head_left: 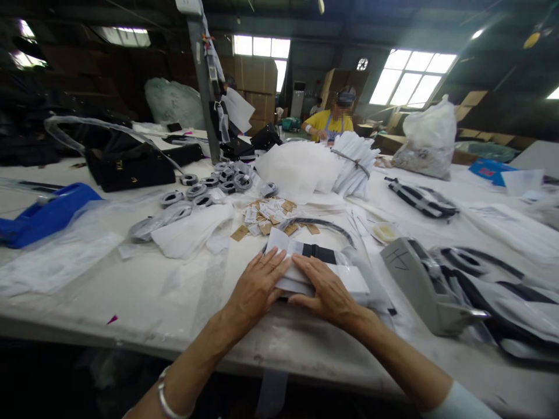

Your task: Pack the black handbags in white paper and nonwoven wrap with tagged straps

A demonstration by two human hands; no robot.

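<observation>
A small black handbag (318,252) lies on the table right in front of me, largely covered by white paper (353,280). Its arched handle (325,223), wrapped in a grey strip, curves out behind it. My left hand (259,279) presses the left part of the paper, fingers long over the top and thumb at the near edge. Beside it, my right hand (322,288) grips the paper and bag with bent fingers above and thumb along the near side. The fingertips of both hands nearly meet. The bag's underside is hidden.
A grey tape dispenser (421,291) stands to the right, a blue one (48,215) far left. Paper tags (268,215), rolled wrapped straps (227,180) and a stack of white sheets (301,166) lie beyond. A metal post (203,87) rises at the back; a co-worker (329,122) sits opposite.
</observation>
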